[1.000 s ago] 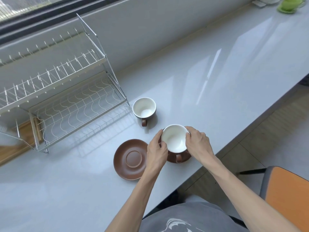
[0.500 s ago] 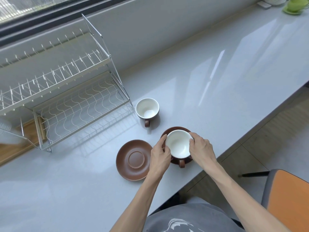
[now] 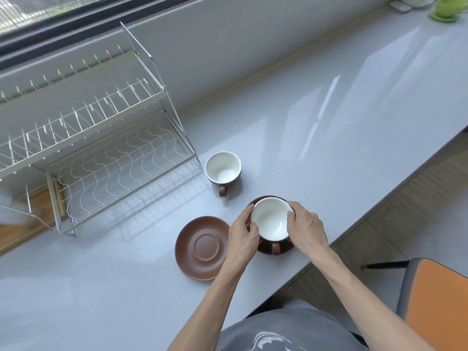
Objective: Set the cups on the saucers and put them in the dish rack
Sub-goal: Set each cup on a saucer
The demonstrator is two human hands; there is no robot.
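A brown cup with a white inside (image 3: 271,220) sits on a brown saucer (image 3: 266,248) near the counter's front edge, handle toward me. My left hand (image 3: 241,235) grips its left side and my right hand (image 3: 305,228) its right side. A second brown saucer (image 3: 202,247) lies bare just to the left. A second cup (image 3: 222,169) stands alone on the counter behind them, handle toward me. The two-tier wire dish rack (image 3: 101,153) stands at the left, both tiers bare.
The grey counter (image 3: 329,122) runs along a wall under a window. Green and white crockery (image 3: 448,6) sits at the far right end. An orange chair (image 3: 438,300) stands by the counter edge at lower right. A wooden board (image 3: 33,211) lies behind the rack.
The cup between my hands has come down onto the right saucer. The view has shifted slightly; the other cup and saucer have stayed put.
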